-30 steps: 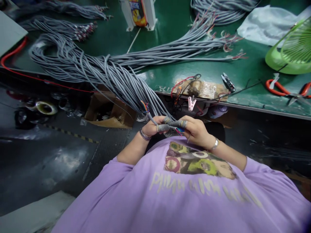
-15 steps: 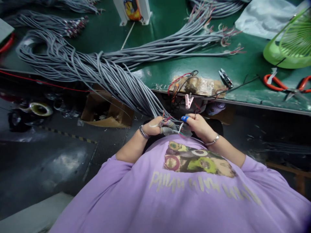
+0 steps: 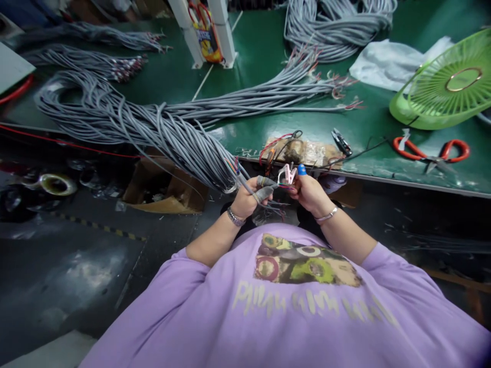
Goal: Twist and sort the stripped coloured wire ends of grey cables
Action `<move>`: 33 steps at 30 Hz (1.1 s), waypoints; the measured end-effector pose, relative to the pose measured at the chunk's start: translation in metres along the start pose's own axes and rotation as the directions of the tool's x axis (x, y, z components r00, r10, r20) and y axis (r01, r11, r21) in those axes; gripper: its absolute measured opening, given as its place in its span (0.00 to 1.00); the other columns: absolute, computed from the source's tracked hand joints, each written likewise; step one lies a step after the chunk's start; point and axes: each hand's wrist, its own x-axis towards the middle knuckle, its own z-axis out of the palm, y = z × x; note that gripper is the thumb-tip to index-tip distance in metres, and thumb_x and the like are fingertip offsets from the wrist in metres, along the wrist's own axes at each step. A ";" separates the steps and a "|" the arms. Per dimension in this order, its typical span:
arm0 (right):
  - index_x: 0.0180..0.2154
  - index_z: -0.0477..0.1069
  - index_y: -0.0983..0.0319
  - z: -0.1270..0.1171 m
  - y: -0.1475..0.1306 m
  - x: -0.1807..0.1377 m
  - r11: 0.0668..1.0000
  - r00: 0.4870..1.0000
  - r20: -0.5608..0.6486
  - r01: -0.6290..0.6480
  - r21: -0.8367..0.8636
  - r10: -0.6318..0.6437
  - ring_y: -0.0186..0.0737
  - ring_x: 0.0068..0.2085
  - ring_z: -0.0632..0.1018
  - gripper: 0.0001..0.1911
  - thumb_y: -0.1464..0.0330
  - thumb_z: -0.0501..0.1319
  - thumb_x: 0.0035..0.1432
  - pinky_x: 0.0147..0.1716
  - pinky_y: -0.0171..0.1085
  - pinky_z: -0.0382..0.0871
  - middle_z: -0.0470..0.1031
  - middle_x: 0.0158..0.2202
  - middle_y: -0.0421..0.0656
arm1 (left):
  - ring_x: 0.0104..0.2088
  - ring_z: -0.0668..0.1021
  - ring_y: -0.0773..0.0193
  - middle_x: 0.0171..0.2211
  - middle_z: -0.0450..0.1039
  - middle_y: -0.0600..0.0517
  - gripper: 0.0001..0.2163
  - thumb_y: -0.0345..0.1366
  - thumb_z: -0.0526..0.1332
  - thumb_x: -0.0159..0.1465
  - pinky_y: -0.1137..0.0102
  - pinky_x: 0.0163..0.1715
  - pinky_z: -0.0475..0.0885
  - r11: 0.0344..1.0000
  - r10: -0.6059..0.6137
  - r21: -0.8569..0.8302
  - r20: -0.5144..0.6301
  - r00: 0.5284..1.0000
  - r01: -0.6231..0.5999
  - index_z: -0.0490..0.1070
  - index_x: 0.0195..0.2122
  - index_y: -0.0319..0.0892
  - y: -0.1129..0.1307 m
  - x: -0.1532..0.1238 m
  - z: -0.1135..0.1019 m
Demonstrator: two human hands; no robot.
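Observation:
A thick bundle of grey cables (image 3: pixel 180 138) hangs off the green table's front edge (image 3: pixel 383 176). My left hand (image 3: pixel 249 197), its fingers wrapped in grey tape, is closed round one grey cable end with coloured inner wires showing. My right hand (image 3: pixel 309 191), with a blue cap on one fingertip, is closed and pinches the thin coloured wires (image 3: pixel 282 186) that come out of that cable. Both hands are just below the table edge, beside a pink clip (image 3: pixel 287 174) that hangs there.
On the table lie more grey cable bundles (image 3: pixel 337 25), a green fan (image 3: pixel 445 84), red-handled scissors (image 3: pixel 431 153), small snips (image 3: pixel 341 142), a taped patch with loose wires (image 3: pixel 303 151) and a white bag (image 3: pixel 387 61). A cardboard box (image 3: pixel 164 186) and tape roll (image 3: pixel 57 184) sit on the floor at left.
Both hands have risen from my chest toward the table edge and the pink clip. The right hand has pulled the coloured wires apart from the cable end.

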 end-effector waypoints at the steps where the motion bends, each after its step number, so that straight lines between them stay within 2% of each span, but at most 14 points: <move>1: 0.26 0.66 0.61 0.003 -0.001 0.003 1.000 1.000 0.019 -0.005 0.010 0.005 0.27 0.17 0.59 0.33 0.36 0.61 0.51 0.14 0.29 0.49 0.66 0.19 0.38 | 0.17 0.70 0.77 0.22 0.74 0.56 0.20 0.50 0.72 0.55 0.80 0.17 0.64 1.000 -0.006 0.002 0.000 1.000 0.006 0.75 0.36 0.37 -0.001 0.003 0.003; 4: 0.25 0.67 0.62 0.008 0.001 0.007 0.998 1.000 0.031 -0.001 0.061 -0.001 0.27 0.18 0.59 0.34 0.35 0.62 0.50 0.15 0.30 0.51 0.64 0.18 0.37 | 0.18 0.70 0.76 0.23 0.74 0.55 0.21 0.52 0.72 0.55 0.80 0.18 0.65 0.999 -0.023 0.025 0.005 1.000 0.023 0.74 0.36 0.37 -0.006 0.009 0.008; 6: 0.24 0.67 0.61 0.009 0.006 0.008 0.993 0.994 -0.049 0.096 0.069 -0.093 0.27 0.18 0.59 0.34 0.35 0.62 0.49 0.15 0.30 0.50 0.64 0.18 0.37 | 0.18 0.70 0.76 0.23 0.74 0.56 0.22 0.52 0.71 0.55 0.79 0.18 0.66 0.998 -0.031 0.051 0.005 1.000 0.031 0.74 0.37 0.37 -0.010 0.011 0.009; 9: 0.22 0.66 0.61 0.009 0.014 0.008 0.969 0.957 -0.163 0.247 0.021 -0.241 0.27 0.19 0.61 0.33 0.37 0.64 0.48 0.16 0.30 0.51 0.64 0.17 0.36 | 0.19 0.70 0.76 0.23 0.74 0.56 0.22 0.52 0.71 0.55 0.79 0.19 0.65 0.995 -0.044 0.087 0.012 0.999 0.042 0.74 0.37 0.37 -0.016 0.013 0.009; 11: 0.23 0.67 0.61 0.011 0.015 0.010 0.976 0.969 -0.144 0.210 0.059 -0.200 0.28 0.19 0.62 0.33 0.37 0.65 0.47 0.15 0.30 0.50 0.67 0.19 0.37 | 0.19 0.70 0.76 0.23 0.74 0.56 0.22 0.53 0.71 0.55 0.79 0.18 0.65 0.994 -0.049 0.094 0.020 0.999 0.047 0.74 0.37 0.38 -0.018 0.014 0.008; 13: 0.24 0.68 0.61 0.013 0.013 0.012 0.983 0.992 -0.093 0.099 0.152 -0.086 0.27 0.18 0.62 0.33 0.37 0.65 0.47 0.14 0.30 0.48 0.70 0.21 0.39 | 0.19 0.69 0.76 0.23 0.74 0.56 0.23 0.53 0.71 0.54 0.79 0.18 0.65 0.994 -0.054 0.095 0.023 0.998 0.052 0.74 0.37 0.38 -0.018 0.015 0.009; 16: 0.24 0.67 0.61 0.016 0.010 0.017 0.962 0.998 -0.058 0.001 0.273 0.015 0.26 0.17 0.60 0.33 0.37 0.65 0.47 0.13 0.30 0.48 0.70 0.20 0.38 | 0.19 0.69 0.75 0.22 0.74 0.55 0.23 0.54 0.71 0.54 0.79 0.18 0.65 0.991 -0.070 0.112 0.019 0.997 0.067 0.74 0.36 0.38 -0.019 0.014 0.009; 21: 0.25 0.67 0.62 0.019 0.015 0.024 0.933 0.993 -0.101 -0.023 0.358 0.063 0.26 0.16 0.59 0.31 0.40 0.66 0.50 0.14 0.31 0.51 0.65 0.16 0.35 | 0.18 0.68 0.76 0.22 0.73 0.55 0.23 0.54 0.71 0.54 0.78 0.16 0.63 0.980 -0.106 0.173 0.023 0.994 0.100 0.75 0.36 0.37 -0.022 0.011 0.007; 26: 0.26 0.67 0.61 0.021 0.016 0.024 0.931 0.991 -0.120 -0.009 0.365 0.056 0.29 0.17 0.63 0.30 0.40 0.66 0.51 0.17 0.32 0.59 0.65 0.16 0.35 | 0.17 0.67 0.75 0.20 0.71 0.55 0.23 0.53 0.72 0.53 0.78 0.15 0.61 0.969 -0.146 0.203 0.009 0.989 0.141 0.75 0.35 0.37 -0.024 0.009 0.005; 30: 0.27 0.66 0.61 0.024 0.012 0.019 0.935 0.991 -0.121 -0.017 0.356 0.063 0.28 0.17 0.62 0.31 0.38 0.64 0.50 0.16 0.31 0.56 0.66 0.17 0.35 | 0.16 0.66 0.76 0.20 0.71 0.56 0.23 0.54 0.71 0.54 0.78 0.15 0.60 0.964 -0.146 0.228 0.023 0.989 0.137 0.75 0.35 0.36 -0.022 0.007 0.004; 33: 0.27 0.65 0.60 0.025 0.011 0.015 0.941 0.994 -0.088 -0.025 0.338 0.059 0.27 0.16 0.61 0.33 0.35 0.61 0.50 0.13 0.30 0.51 0.68 0.19 0.36 | 0.17 0.66 0.75 0.20 0.71 0.55 0.23 0.55 0.70 0.54 0.77 0.15 0.60 0.967 -0.131 0.228 0.044 0.990 0.118 0.76 0.34 0.36 -0.019 0.005 0.002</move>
